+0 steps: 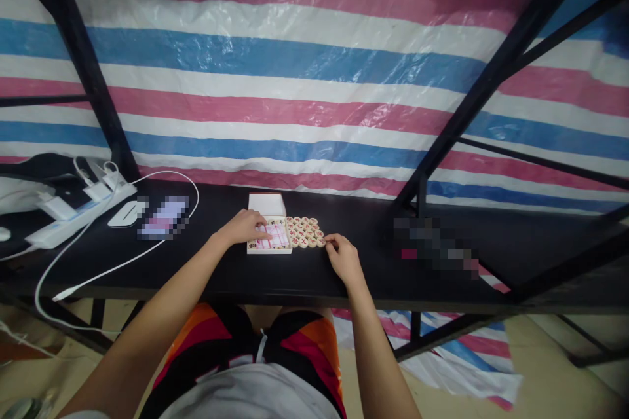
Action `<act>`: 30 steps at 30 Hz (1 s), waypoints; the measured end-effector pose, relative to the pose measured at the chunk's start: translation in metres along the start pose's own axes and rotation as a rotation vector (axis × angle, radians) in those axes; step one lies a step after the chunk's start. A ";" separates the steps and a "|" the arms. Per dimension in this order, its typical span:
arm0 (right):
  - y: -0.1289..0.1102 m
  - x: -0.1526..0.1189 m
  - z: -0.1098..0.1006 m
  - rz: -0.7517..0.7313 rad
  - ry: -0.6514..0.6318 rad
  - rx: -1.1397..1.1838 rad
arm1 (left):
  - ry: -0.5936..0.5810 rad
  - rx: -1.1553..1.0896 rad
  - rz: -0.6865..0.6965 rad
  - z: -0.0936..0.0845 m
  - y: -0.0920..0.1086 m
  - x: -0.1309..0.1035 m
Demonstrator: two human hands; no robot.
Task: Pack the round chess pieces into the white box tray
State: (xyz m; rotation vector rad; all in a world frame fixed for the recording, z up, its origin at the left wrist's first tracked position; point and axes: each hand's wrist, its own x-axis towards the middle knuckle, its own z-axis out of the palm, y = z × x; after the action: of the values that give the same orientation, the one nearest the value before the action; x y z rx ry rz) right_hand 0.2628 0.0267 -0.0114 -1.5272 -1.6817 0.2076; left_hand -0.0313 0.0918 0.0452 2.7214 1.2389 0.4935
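Note:
A small white box (269, 251) sits on the black tabletop with its lid raised at the back. Inside it lies a folded sheet with pink grid lines (278, 237), and round Chinese chess pieces show around its edges. My left hand (243, 226) reaches over the box's left side, thumb and fingers apart, touching the sheet. Against the box's right side, Chinese chess pieces with red characters (303, 233) lie flat in close rows. At the right end of the nearest row, my right hand (343, 255) has curled fingers and a fingertip grip on a piece (321, 242).
To the left are a white power strip (81, 216) with chargers, a white flat device (125, 214), a blurred phone (164, 217) and a loose white cable (105, 270). A blurred item (435, 245) lies right. Black frame posts (455, 118) and a striped plastic sheet (275, 72) surround the table.

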 end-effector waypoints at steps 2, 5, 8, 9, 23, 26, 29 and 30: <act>0.000 0.000 0.000 -0.010 0.002 -0.003 | -0.008 0.007 0.004 0.001 0.000 0.001; 0.000 0.000 -0.001 -0.024 -0.010 0.008 | -0.018 -0.015 0.002 0.003 -0.003 0.002; -0.001 -0.001 -0.001 -0.024 -0.015 0.009 | -0.032 -0.008 -0.009 0.004 -0.004 0.002; -0.001 -0.001 -0.001 -0.022 -0.014 0.007 | -0.031 0.010 -0.009 0.004 -0.003 0.002; 0.001 0.000 0.001 0.004 -0.032 0.013 | -0.011 -0.078 -0.049 0.009 -0.006 0.004; -0.001 0.000 -0.001 0.008 -0.018 0.013 | 0.051 -0.122 -0.035 0.008 -0.002 0.003; -0.007 0.000 -0.002 0.011 0.070 0.022 | 0.142 -0.186 -0.017 0.004 0.003 0.001; -0.011 0.000 -0.003 0.010 0.099 0.037 | 0.154 -0.218 -0.022 0.003 0.004 0.001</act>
State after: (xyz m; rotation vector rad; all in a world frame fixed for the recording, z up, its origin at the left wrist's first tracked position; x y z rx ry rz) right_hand 0.2566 0.0226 -0.0032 -1.4942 -1.5847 0.1653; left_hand -0.0267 0.0896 0.0436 2.5251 1.1692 0.7981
